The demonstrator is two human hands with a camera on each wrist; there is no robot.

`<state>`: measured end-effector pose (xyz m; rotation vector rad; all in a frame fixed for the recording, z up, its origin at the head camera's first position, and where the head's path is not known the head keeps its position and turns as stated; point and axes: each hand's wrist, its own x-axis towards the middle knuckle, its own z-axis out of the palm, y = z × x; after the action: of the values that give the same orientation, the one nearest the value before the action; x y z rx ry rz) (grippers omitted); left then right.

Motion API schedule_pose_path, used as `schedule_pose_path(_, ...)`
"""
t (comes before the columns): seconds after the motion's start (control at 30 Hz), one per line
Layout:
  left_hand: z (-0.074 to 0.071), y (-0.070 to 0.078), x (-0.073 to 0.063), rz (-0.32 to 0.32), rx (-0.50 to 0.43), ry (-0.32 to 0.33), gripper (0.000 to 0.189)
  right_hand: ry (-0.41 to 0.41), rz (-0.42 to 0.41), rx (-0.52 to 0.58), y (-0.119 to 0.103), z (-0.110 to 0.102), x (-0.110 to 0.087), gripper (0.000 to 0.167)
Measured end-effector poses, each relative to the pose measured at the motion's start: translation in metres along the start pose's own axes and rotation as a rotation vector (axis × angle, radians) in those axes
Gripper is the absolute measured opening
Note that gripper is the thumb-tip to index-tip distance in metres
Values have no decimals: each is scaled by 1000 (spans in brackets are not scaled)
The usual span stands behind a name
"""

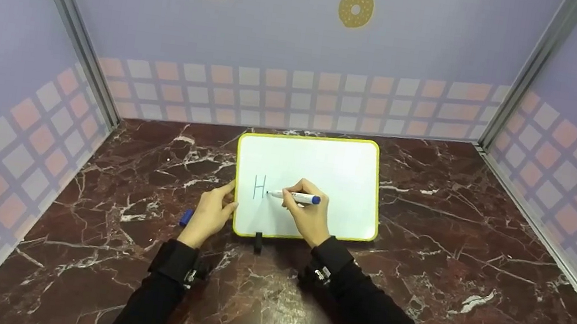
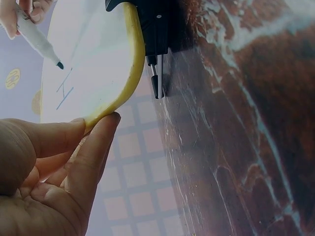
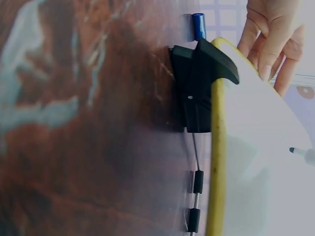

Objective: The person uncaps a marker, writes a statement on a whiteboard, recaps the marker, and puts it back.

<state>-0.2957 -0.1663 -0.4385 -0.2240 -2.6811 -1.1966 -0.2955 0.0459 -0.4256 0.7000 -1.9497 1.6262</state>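
Note:
A whiteboard (image 1: 321, 166) with a yellow frame leans on a black stand (image 2: 156, 29), its lower edge caught in a black clip (image 1: 258, 242). Blue strokes forming an H (image 1: 259, 187) mark its left part. My right hand (image 1: 310, 209) pinches a white marker (image 1: 292, 196) with a blue end, its dark tip at or just off the surface right of the H. My left hand (image 1: 212, 213) pinches the board's left edge between thumb and fingers, as the left wrist view (image 2: 54, 167) confirms. In the right wrist view the marker tip (image 3: 292, 150) shows, but the right hand does not.
A blue cap-like piece (image 1: 186, 217) lies on the dark red marbled table (image 1: 416, 290) beside my left wrist. Patterned lilac walls (image 1: 294, 34) enclose the table at the back and both sides, with metal posts (image 1: 529, 71) at the corners.

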Motion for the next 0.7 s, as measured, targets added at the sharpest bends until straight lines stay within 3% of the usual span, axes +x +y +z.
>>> schedule_pose_path(0.3,0,-1,1,2,33,3,56,77,-28,-26,2,-1,2,13)
schedule_pose_path(0.7,-1,1,0,-5,7,-7,55,-23,36,-7,7,-1,1,11)
